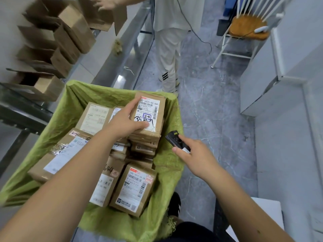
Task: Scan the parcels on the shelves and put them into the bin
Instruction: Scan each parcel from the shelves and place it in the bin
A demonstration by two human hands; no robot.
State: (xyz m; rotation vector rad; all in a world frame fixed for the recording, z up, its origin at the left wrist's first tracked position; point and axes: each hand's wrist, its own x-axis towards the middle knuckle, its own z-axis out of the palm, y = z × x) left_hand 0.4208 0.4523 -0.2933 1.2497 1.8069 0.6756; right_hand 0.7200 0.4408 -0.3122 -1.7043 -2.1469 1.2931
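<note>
With the left hand (pixel 126 122) gripping a labelled parcel (pixel 148 116) atop a leaning stack inside the green-lined bin (pixel 164 165) and the right hand (pixel 194 154) clutching the scanner (pixel 176 140), a careless release could topple the stack.

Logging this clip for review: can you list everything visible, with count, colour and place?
Brown cardboard parcels with white labels: several, stacked inside the bin.
Green fabric-lined bin: one, centre.
Top brown parcel marked 2-4: one, on the right stack.
Open brown cardboard boxes: several, on the shelves at left.
Black handheld scanner: one, over the bin's right edge.
Wooden-seat white chair: one, upper right.
Another person in pale clothes: one, standing behind the bin.
Left hand: gripping the top parcel.
Right hand: holding the scanner.
</note>
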